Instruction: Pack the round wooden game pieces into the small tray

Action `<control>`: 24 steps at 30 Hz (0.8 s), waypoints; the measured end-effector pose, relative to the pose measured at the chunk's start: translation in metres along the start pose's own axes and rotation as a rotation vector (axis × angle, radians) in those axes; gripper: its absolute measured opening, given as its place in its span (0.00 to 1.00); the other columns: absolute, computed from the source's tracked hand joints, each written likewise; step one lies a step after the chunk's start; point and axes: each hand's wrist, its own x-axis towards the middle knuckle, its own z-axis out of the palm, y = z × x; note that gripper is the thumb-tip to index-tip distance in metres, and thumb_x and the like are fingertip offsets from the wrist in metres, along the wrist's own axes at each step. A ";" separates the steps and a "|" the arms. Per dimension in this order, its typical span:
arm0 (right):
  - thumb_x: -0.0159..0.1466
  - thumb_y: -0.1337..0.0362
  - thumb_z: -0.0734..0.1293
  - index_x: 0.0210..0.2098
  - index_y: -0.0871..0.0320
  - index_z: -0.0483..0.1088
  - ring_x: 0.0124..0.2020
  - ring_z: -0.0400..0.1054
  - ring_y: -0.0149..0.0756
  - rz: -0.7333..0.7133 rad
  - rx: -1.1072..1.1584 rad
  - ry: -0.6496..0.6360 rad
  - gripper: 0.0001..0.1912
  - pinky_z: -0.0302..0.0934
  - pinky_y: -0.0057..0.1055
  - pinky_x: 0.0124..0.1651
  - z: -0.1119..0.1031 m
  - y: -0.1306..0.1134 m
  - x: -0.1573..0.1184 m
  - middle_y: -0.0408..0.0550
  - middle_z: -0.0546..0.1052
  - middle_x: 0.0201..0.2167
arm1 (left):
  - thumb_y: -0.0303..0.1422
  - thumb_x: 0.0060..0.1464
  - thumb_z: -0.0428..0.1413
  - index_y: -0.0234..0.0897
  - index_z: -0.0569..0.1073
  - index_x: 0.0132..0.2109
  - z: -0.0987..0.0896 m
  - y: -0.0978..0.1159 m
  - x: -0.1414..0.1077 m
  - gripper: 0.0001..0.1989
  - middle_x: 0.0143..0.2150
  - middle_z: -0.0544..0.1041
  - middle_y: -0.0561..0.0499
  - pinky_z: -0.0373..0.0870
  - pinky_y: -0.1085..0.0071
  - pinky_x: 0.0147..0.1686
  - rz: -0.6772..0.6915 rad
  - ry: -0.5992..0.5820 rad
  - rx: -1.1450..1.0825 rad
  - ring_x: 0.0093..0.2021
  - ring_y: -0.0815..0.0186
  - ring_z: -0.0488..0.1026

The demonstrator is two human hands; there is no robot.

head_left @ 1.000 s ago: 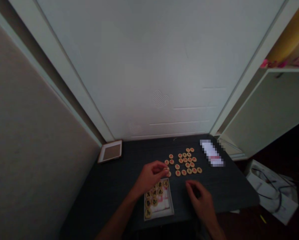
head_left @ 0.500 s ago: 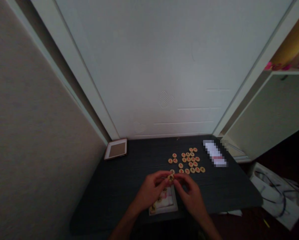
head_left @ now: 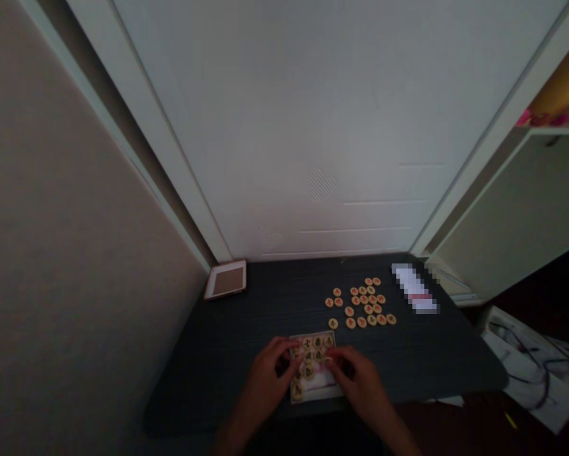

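A shallow, light-rimmed box [head_left: 332, 391] lies near the front edge of the dark table, with several round wooden pieces in rows inside it. My left hand [head_left: 275, 367] rests at the box's left side, its curled fingertips touching pieces there. At the right side, my right hand [head_left: 351, 370] pinches a round piece [head_left: 329, 360], partly hidden by the fingers, over the box. Beyond the hands, several loose round pieces [head_left: 364, 299] with red or dark characters are spread on the table, one of them [head_left: 332, 323] just behind the box.
The dark table [head_left: 208, 361] meets a white panel at the back. A framed lid-like tray [head_left: 228, 282] sits at the back left, a blurred white item [head_left: 415, 290] at the back right. On the floor at right stands a white box [head_left: 526, 380] with cables.
Both hands have parted from above the box's back edge and come down to its two sides. More of its pieces now show. The view has shifted slightly.
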 end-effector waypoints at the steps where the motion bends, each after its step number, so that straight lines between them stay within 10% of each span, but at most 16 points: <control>1: 0.67 0.56 0.67 0.43 0.52 0.77 0.38 0.75 0.40 -0.017 -0.032 0.004 0.11 0.68 0.34 0.42 0.003 0.002 -0.002 0.47 0.81 0.38 | 0.36 0.59 0.57 0.46 0.78 0.48 0.002 -0.004 -0.004 0.11 0.46 0.78 0.50 0.74 0.67 0.43 -0.003 0.021 0.029 0.39 0.63 0.76; 17: 0.65 0.65 0.69 0.37 0.51 0.74 0.40 0.71 0.45 -0.160 -0.382 0.075 0.02 0.66 0.41 0.46 0.019 -0.001 -0.008 0.46 0.79 0.34 | 0.40 0.62 0.53 0.44 0.78 0.46 0.021 -0.020 -0.018 0.12 0.43 0.74 0.49 0.76 0.67 0.39 -0.050 0.067 0.060 0.34 0.64 0.75; 24: 0.64 0.68 0.69 0.39 0.50 0.74 0.40 0.70 0.44 -0.217 -0.459 0.109 0.05 0.67 0.40 0.44 0.016 -0.002 -0.012 0.46 0.76 0.37 | 0.38 0.59 0.57 0.46 0.75 0.52 0.026 -0.016 -0.022 0.14 0.58 0.70 0.45 0.73 0.55 0.55 -0.021 0.140 0.112 0.56 0.54 0.73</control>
